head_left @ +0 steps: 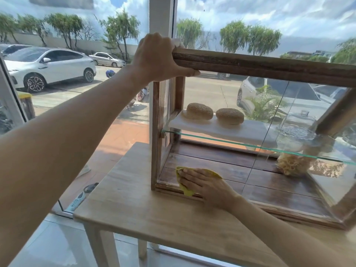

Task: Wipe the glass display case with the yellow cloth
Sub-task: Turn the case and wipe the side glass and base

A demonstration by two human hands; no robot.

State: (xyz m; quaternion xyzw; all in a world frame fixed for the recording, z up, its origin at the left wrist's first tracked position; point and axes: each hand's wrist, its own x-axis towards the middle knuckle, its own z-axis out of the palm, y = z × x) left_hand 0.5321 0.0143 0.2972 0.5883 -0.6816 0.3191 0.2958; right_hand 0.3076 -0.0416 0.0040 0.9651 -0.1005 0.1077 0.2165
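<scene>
The glass display case (269,63) has a dark wooden frame and stands on a light wooden table (146,214). My left hand (158,58) grips the case's top left corner, fingers over the top rail. My right hand (208,185) lies flat on the yellow cloth (185,190), pressing it against the lower left of the case, near the bottom front rail. Most of the cloth is hidden under my fingers.
Inside the case, two seeded buns (214,112) rest on a white board (240,131) over a glass shelf (250,144). A domed glass jar (296,132) stands at the right. A window (77,54) behind faces parked cars. The table's edge is at the left.
</scene>
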